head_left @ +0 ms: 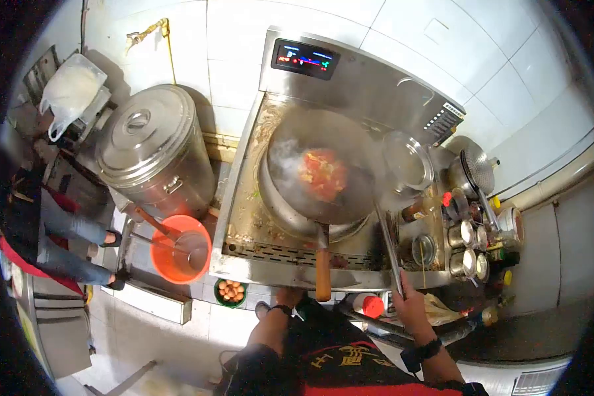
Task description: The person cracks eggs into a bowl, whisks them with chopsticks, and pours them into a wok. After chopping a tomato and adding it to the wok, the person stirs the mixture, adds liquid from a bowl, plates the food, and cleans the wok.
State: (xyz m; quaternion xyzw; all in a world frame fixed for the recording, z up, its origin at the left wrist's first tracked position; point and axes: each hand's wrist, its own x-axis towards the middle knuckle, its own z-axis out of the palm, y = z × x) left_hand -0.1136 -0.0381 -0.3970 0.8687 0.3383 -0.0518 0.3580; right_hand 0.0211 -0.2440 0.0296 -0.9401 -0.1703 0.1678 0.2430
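A dark wok (297,201) sits on the stove's burner, its wooden handle (323,274) pointing toward me. Steam rises around red and yellow pieces of food (323,174), perhaps tomato and egg, in the wok. My right hand (410,307) is closed around the lower end of a long-handled metal cooking utensil (390,251), which reaches up to the wok's right side; its head is blurred and I cannot make out its shape. Down at the stove's front edge is my left hand (288,296), left of the wooden handle and apart from it. Its fingers are mostly hidden.
Left of the stove stand a large lidded metal pot (145,135) and an orange bucket (181,249) with a utensil inside. A basket of eggs (231,292) is on the floor. Seasoning containers (464,232) crowd the right side. Another person's legs (76,241) show at far left.
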